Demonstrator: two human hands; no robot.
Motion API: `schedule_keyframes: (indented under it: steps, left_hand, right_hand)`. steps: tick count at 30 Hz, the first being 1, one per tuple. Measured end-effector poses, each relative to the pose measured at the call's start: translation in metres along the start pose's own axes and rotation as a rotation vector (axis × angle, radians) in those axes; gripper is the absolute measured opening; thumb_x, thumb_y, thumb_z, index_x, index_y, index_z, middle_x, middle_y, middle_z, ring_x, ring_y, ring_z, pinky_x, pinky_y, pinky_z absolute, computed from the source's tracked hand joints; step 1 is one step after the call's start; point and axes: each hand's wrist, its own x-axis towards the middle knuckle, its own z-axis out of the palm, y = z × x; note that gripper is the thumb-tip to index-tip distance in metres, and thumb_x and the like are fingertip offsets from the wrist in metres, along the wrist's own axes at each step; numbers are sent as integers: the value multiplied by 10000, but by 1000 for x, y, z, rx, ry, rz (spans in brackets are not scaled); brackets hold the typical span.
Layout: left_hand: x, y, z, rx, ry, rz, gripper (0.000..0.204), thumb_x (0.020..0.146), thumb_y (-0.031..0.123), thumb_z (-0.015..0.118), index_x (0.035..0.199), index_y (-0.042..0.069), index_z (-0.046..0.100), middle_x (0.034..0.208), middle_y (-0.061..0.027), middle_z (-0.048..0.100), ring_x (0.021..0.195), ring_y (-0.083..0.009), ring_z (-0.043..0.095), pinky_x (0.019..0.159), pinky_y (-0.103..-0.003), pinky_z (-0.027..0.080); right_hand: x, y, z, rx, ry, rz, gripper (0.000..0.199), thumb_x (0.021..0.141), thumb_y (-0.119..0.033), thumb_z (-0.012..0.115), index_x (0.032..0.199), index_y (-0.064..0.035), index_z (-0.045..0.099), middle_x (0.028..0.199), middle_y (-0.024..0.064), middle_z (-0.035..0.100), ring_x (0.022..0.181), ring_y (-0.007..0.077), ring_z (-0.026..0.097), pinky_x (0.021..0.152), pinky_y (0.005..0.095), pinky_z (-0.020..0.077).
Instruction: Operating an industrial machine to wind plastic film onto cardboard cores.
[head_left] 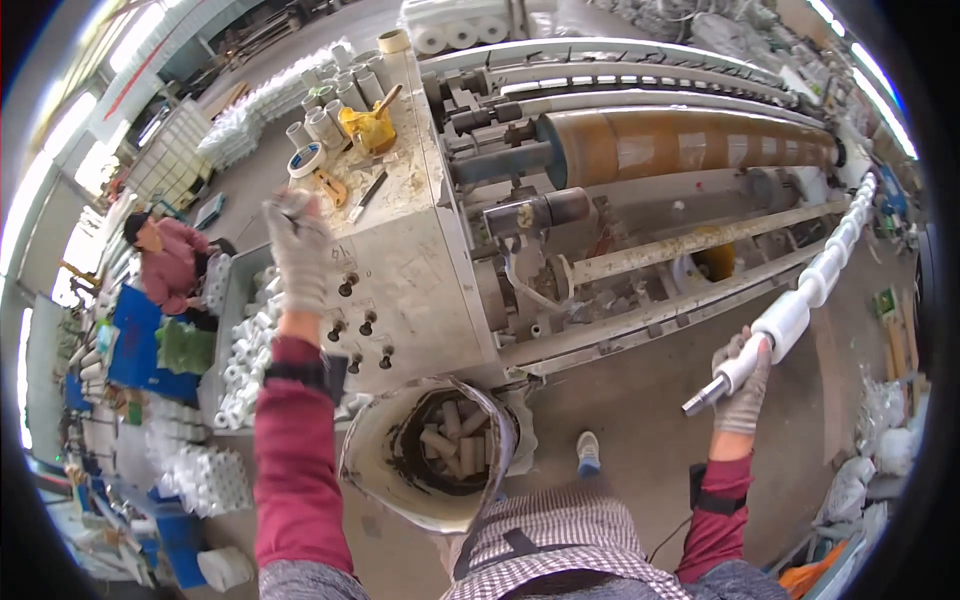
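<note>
My right hand [742, 385], in a pale work glove, is wrapped around the near end of a long metal shaft [703, 396] strung with white film rolls [784, 325]. The shaft slants up and away to the far right, and its bare tip sticks out past my hand. My gloved left hand [300, 250] is raised in front of the machine's control cabinet [415, 260], near its top. Motion smears its fingers, so whether they hold anything is unclear.
On the cabinet top are a tape roll [306, 160], a knife [367, 196], a yellow container [370, 130] and several cardboard cores [322, 126]. Below stands a bucket [360, 470] of cores. A bin [232, 330] of white rolls and a seated person [170, 255] are left; a large roller [690, 140] lies ahead.
</note>
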Motion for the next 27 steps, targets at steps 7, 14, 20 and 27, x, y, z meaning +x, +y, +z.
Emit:
schedule_keyframes:
  steps: [7,14,20,27]
  left_hand:
    - [91,-122,-91,561,-74,142,396,847,166,638,1198,62,487,1120,-46,542,993,-170,496,904,-274,376]
    - [105,-114,-140,633,-157,179,519,789,124,697,1251,5,492,1176,-136,544,1054,-228,522,906,-349,446]
    - [8,-61,-100,514,-34,-171,828,808,342,684,1401,-35,245,1404,-238,273,1240,-306,372,991,-394,396]
    - [-230,32,-21,106,-121,-461,784,807,274,663,1415,27,233,1369,-183,359,1238,-298,406,992,-412,383]
  right_hand:
    - [-177,107,104,73,-7,573,476,824,-353,679,1144,-76,461,961,103,536,895,267,569,786,473,509]
    - [-231,248,116,-544,-441,592,756,762,-116,723,1379,-16,298,1316,213,444,1249,300,424,1015,370,375]
    - [-139,54,-14,-598,-56,83,425,863,-243,636,1191,6,528,1018,78,595,919,176,576,831,303,493]
    - [71,-147,-129,-179,298,-57,629,814,-432,676,1241,-61,401,1094,123,569,965,289,610,787,462,546]
